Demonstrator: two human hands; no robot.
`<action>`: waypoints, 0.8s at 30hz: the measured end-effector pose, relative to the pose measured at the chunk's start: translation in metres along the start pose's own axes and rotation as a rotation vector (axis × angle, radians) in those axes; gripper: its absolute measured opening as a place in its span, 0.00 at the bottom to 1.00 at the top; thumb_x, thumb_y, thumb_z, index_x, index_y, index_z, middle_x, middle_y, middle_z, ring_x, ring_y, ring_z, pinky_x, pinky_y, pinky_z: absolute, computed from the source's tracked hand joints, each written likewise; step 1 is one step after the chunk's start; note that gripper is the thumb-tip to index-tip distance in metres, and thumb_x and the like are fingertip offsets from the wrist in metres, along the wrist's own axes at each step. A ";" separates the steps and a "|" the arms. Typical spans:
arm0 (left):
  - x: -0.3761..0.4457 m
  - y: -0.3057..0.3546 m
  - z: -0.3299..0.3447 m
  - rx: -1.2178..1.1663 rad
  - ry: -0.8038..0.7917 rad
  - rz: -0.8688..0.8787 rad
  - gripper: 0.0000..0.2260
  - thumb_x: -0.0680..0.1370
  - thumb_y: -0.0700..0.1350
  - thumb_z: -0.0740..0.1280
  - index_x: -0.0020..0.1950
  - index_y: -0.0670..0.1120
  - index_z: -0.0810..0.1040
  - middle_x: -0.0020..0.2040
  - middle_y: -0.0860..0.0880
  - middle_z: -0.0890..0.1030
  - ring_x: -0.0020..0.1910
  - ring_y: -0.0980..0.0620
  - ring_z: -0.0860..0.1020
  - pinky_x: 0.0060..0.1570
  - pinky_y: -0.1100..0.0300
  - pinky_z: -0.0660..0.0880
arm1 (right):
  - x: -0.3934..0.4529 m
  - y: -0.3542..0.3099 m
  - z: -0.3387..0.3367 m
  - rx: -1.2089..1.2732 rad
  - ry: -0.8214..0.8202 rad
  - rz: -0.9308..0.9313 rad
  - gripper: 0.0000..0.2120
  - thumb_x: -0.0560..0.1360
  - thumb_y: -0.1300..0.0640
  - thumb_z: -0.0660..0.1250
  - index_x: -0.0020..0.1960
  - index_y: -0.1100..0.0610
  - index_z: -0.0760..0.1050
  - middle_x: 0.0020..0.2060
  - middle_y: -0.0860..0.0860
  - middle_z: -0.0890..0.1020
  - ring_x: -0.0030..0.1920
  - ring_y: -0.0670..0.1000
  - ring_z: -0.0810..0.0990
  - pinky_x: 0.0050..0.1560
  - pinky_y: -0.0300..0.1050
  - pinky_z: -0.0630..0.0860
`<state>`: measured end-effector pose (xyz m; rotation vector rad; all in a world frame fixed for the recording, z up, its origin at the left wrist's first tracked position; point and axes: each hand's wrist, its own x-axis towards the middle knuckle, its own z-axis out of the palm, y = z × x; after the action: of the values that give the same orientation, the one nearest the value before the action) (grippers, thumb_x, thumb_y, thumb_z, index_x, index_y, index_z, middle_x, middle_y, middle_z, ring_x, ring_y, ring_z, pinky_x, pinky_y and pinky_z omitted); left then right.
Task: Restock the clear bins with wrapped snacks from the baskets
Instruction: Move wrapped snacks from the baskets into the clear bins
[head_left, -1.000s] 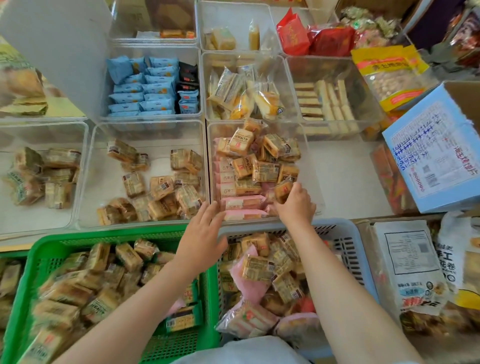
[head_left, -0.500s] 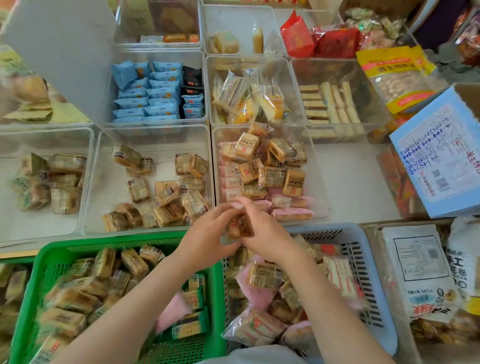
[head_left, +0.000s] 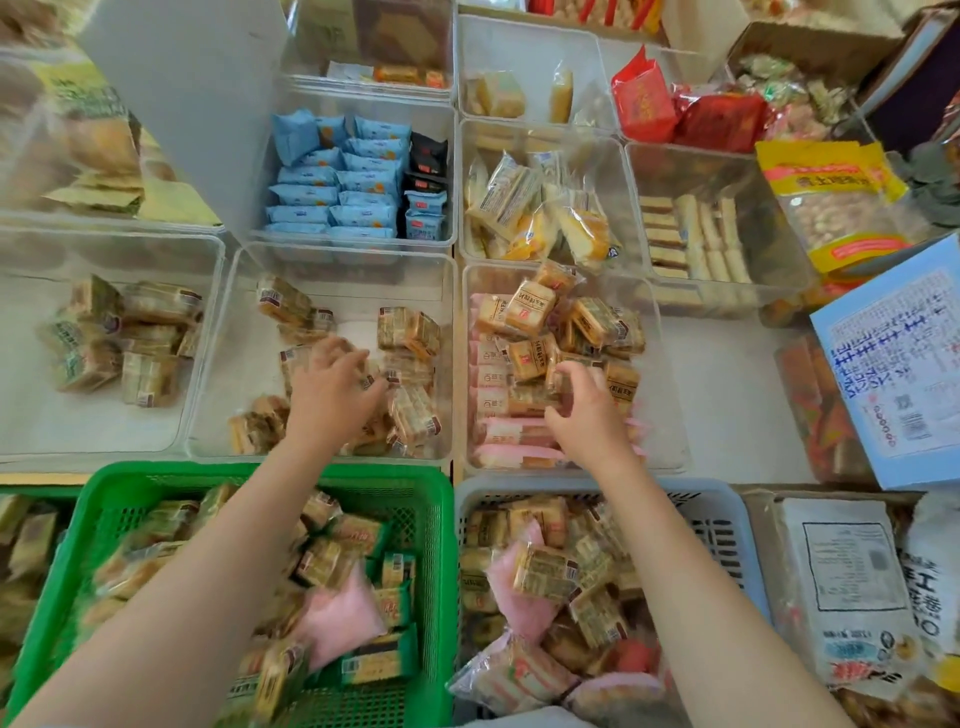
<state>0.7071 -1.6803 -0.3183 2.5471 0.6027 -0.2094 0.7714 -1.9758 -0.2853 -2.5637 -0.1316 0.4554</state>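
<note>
Wrapped snacks (head_left: 540, 574): heaped in the green basket (head_left: 156, 480) and blue basket (head_left: 727, 499), partly moved to the clear bins. Left hand (head_left: 332, 395) lowered into the middle bin (head_left: 249, 364), fingers curled over packets; whether one is gripped cannot be told. Right hand (head_left: 587, 415) in the neighbouring bin (head_left: 670, 415), fingers curled around a brown packet there. Risk: kinds mixed between adjoining bins; loosely piled packets pushed over a wall

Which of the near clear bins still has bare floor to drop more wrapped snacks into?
The far-left bin has bare floor in front and left of its small pile. The middle bin is bare along its left side and back strip, beside the left hand. The right bin, under the right hand, is crowded.
</note>
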 end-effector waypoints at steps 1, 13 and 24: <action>-0.001 0.000 0.004 0.093 -0.046 0.004 0.22 0.79 0.60 0.62 0.71 0.54 0.74 0.79 0.44 0.61 0.78 0.39 0.57 0.75 0.39 0.52 | 0.005 0.002 0.000 -0.024 0.027 0.003 0.27 0.77 0.60 0.67 0.74 0.52 0.65 0.69 0.53 0.68 0.65 0.54 0.72 0.60 0.48 0.73; -0.087 0.066 0.047 0.201 -0.281 0.462 0.29 0.82 0.55 0.58 0.81 0.53 0.54 0.82 0.51 0.46 0.80 0.51 0.41 0.78 0.50 0.42 | 0.049 0.014 0.017 -0.335 0.093 -0.032 0.38 0.75 0.60 0.71 0.79 0.49 0.56 0.70 0.52 0.72 0.69 0.57 0.67 0.69 0.55 0.69; -0.078 0.075 0.032 -0.143 -0.280 0.398 0.39 0.75 0.62 0.66 0.81 0.54 0.53 0.73 0.52 0.70 0.76 0.48 0.60 0.75 0.45 0.59 | -0.040 -0.016 -0.015 0.784 -0.026 0.220 0.14 0.76 0.52 0.73 0.59 0.47 0.74 0.53 0.49 0.82 0.52 0.48 0.83 0.47 0.43 0.79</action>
<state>0.6711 -1.7839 -0.2925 2.3805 0.0012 -0.3572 0.7391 -1.9761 -0.2535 -1.8035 0.2747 0.4979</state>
